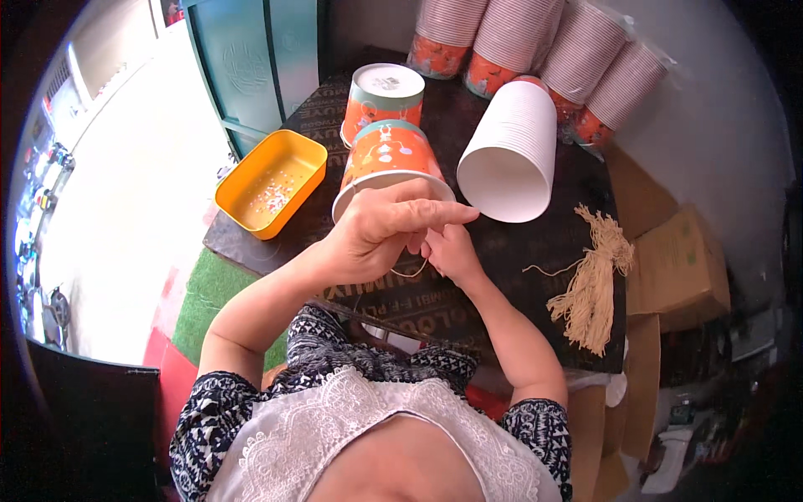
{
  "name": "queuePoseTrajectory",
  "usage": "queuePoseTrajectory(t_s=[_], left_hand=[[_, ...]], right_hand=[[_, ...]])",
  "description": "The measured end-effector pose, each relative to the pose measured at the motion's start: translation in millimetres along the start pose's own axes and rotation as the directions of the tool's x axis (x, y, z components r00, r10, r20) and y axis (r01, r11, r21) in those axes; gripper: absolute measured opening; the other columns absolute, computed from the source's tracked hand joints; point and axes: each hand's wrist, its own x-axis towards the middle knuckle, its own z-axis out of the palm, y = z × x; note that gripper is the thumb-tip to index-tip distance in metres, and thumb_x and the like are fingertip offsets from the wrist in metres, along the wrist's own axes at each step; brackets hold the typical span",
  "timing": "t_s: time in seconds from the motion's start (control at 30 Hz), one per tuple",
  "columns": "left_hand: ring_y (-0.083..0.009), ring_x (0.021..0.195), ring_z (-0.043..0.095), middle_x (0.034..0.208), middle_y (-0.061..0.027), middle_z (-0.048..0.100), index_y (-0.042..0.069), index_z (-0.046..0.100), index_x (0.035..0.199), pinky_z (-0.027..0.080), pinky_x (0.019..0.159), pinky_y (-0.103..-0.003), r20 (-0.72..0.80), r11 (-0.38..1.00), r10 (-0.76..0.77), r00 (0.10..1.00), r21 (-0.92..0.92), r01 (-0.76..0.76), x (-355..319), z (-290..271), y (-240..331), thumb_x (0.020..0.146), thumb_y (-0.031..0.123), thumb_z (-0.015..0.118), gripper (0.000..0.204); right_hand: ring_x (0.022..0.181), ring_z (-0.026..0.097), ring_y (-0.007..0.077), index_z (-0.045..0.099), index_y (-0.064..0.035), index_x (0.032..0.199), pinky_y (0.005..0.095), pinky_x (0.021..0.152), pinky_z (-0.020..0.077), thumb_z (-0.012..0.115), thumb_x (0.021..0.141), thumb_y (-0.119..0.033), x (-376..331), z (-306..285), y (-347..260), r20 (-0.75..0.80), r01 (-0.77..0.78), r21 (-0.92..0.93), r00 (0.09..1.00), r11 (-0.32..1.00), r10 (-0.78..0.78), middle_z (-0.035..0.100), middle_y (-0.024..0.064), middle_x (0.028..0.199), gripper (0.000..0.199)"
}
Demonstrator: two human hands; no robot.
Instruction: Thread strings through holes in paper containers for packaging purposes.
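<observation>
My left hand (389, 222) is over the near rim of an orange and green paper bucket (389, 159) that lies tipped with its wide end toward me. Its index finger points right while the other fingers curl under; what they grip is hidden. Close beside it, my right hand (452, 251) is closed on a thin beige string (410, 274), which hangs in a short loop below both hands. Behind the tipped bucket, a matching bucket (386, 100) stands upside down, white base up. To the right lies a stack of nested white paper buckets (512, 155), open end facing me.
A yellow tub (272, 188) with small pale bits sits at the dark table's (418, 305) left edge. A bundle of beige strings (595, 280) lies at the right. Wrapped bucket stacks (514, 38) line the back wall. Cardboard boxes (677, 268) stand right of the table.
</observation>
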Motion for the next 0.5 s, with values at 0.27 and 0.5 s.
queuePoseTrajectory(t_s=[0.27, 0.5], left_hand=[[-0.0218, 0.084, 0.063, 0.099, -0.0120, 0.058, 0.004, 0.062, 0.118, 0.051, 0.065, -0.028, -0.032, 0.983, 0.096, 0.995, 0.159, -0.090, -2, 4, -16, 0.066, -0.021, 0.044, 0.061], [-0.0225, 0.071, 0.060, 0.094, -0.0122, 0.055, 0.001, 0.052, 0.099, 0.050, 0.060, -0.030, -0.085, 0.979, 0.135, 0.987, 0.163, -0.120, -5, 14, -22, 0.071, -0.019, 0.042, 0.036]], right_hand=[[0.041, 0.054, 0.0169, 0.060, 0.0012, 0.062, 0.0322, 0.040, 0.0411, 0.052, 0.093, -0.032, -3, -1, -2, -0.018, -0.025, 0.040, 1.000, 0.999, 0.025, 0.055, 0.0066, 0.049, 0.046], [0.039, 0.052, 0.0157, 0.058, 0.0009, 0.061, 0.0316, 0.039, 0.0396, 0.052, 0.094, -0.031, -4, -1, 0, -0.014, -0.035, 0.036, 0.999, 0.999, 0.035, 0.052, 0.0051, 0.047, 0.046]])
